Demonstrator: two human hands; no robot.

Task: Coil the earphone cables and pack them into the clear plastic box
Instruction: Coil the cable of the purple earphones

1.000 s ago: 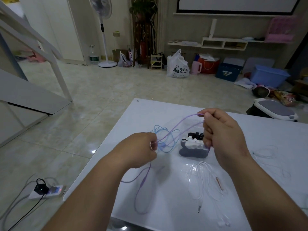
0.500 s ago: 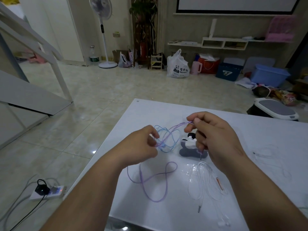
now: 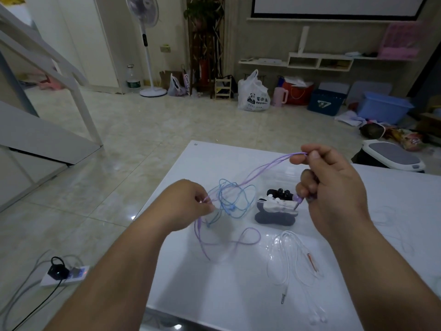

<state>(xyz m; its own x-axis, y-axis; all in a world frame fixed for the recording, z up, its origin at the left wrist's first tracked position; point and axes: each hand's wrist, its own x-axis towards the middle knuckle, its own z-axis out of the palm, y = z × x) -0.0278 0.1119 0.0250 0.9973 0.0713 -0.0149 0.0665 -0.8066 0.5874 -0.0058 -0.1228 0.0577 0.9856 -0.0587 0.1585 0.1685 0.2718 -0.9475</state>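
- Purple cable (image 3: 267, 167): thin, very light and limp. It likely springs out of its loops and snags easily. Best held at the fold and near the plug, not pulled by the earbuds. It hangs in the air between both hands, and its slack drops to the table (image 3: 238, 295) at 6 o'clock of the left hand.
- Left hand (image 3: 191, 204): fingertips and thumb pinch the purple cable.
- Right hand (image 3: 334, 187): at 2 o'clock of the left. Thumb and forefinger pinch the folded strands, and the lower fingers curl round the plug end.
- Blue cable (image 3: 235, 199): a loose tangle on the table between the hands, so it may catch.
- White cable (image 3: 293, 254): lies uncoiled at 6 o'clock of the box.
- Box (image 3: 276, 205): small, holds white and black pieces, sits just beside the right hand.
- Change: half a second ago the hands were closer. Now the right hand is higher, the strand is tauter, and less slack lies on the table.
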